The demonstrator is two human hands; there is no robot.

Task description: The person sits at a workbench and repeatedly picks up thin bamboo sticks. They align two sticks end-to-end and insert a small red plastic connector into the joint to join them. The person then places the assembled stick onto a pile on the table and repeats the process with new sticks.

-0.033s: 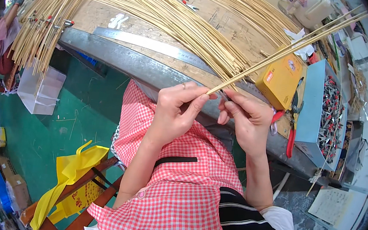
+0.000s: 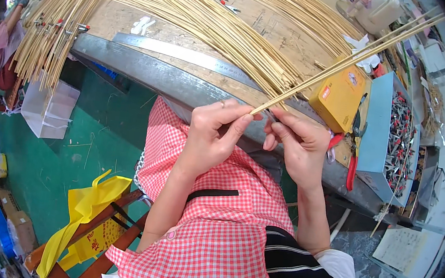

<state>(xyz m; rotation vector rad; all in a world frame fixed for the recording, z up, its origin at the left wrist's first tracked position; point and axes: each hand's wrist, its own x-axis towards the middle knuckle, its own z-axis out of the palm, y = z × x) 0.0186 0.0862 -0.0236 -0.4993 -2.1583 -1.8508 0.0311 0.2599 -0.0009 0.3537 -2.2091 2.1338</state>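
One head-worn fisheye camera looked steeply down from above, facing forward over the lap. The hands (image 2: 255,137) sat close, near the frame's centre, with the bench (image 2: 147,73) arching across the upper half and the green floor (image 2: 43,168) at lower left. Straight edges bowed toward the dark rim.

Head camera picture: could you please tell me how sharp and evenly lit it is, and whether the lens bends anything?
In the head view, light is even daylight with soft shadows and no strong glare; the left hand, right hand and the thin sticks they pinch are sharp; the fisheye bows the metal ruler and workbench edge, and black corners ring the frame, where detail smears.
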